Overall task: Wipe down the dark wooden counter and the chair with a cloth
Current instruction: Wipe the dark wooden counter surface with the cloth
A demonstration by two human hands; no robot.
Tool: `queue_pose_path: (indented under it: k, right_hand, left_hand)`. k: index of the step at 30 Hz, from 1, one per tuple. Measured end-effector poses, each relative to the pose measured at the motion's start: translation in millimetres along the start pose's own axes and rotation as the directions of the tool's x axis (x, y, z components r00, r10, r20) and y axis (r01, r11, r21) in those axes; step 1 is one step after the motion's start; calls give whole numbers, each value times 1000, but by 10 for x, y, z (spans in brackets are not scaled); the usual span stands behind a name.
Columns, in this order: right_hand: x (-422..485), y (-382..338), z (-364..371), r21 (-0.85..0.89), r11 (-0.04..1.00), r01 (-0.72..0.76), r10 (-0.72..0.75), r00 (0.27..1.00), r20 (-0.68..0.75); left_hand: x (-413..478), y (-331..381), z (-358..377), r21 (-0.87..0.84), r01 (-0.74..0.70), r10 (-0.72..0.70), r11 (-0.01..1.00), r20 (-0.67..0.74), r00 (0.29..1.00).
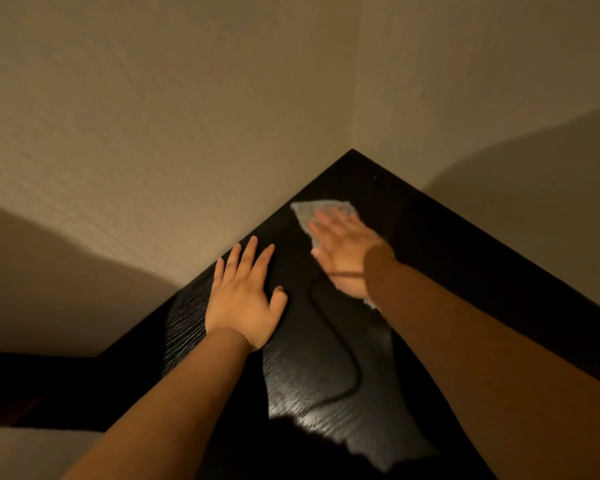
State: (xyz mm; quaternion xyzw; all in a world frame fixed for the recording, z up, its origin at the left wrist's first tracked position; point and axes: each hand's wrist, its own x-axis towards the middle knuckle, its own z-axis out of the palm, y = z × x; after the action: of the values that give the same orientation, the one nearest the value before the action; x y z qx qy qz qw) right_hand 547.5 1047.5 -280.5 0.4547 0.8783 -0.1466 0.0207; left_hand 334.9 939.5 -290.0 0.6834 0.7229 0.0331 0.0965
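Head view: your right hand (343, 251) lies flat, fingers straight, pressing the cloth (312, 211) onto the bench (416, 220) near its far corner, where the two walls meet. Your left hand (243, 299) rests spread and empty on the bench, just left of a dark cable (343, 348). To my eye you are wiping the far end. Press evenly through the whole palm, run with the grain, push right into the corner, and lift the cable rather than wiping round it. No chair is in view.
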Motion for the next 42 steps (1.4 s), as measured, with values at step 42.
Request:
queue_pose_path:
  k: [42]
  right_hand:
    - [346,-124,19,17,999,47,-47,998,-50]
  left_hand:
    - [37,-34,23,-1,-9,9,1000,-15,1000]
